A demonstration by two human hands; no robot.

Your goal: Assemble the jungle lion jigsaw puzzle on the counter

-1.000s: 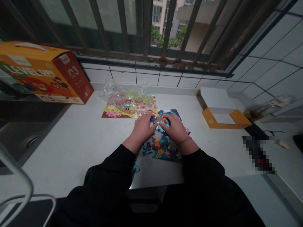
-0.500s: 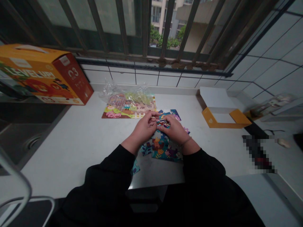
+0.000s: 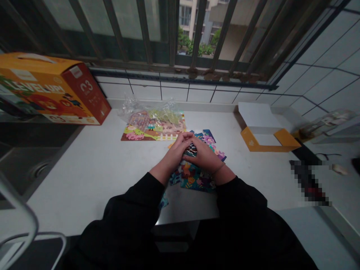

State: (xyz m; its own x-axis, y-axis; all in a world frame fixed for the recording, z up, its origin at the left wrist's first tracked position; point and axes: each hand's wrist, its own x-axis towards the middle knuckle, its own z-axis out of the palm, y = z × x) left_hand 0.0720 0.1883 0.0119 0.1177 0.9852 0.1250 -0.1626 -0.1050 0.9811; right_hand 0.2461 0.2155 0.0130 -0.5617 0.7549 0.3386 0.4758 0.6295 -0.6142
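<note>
My left hand (image 3: 177, 150) and my right hand (image 3: 206, 155) meet over the counter, their fingers curled together around a small stack of puzzle pieces (image 3: 191, 150). White edges of the pieces show between the thumbs and fingers; the rest of the stack is hidden. Beneath the hands lies a partly joined jigsaw puzzle (image 3: 191, 182) in teal, purple and orange, with the hands covering its middle. Further puzzle pieces (image 3: 209, 135) lie beyond my right hand. A loose teal piece (image 3: 163, 202) rests near my left sleeve, partly covered by it.
A colourful farm picture board (image 3: 135, 135) lies behind the hands, with crumpled clear plastic wrap (image 3: 157, 116) on top. At left stands a large orange box (image 3: 81, 93) by the sink (image 3: 22, 161). An opened yellow and white box (image 3: 253, 144) sits at right on the white counter (image 3: 112, 168).
Both hands have closed more tightly around the stack, their fingertips now meeting above it. My left hand has shifted slightly to the right. The boxes and board stay put.
</note>
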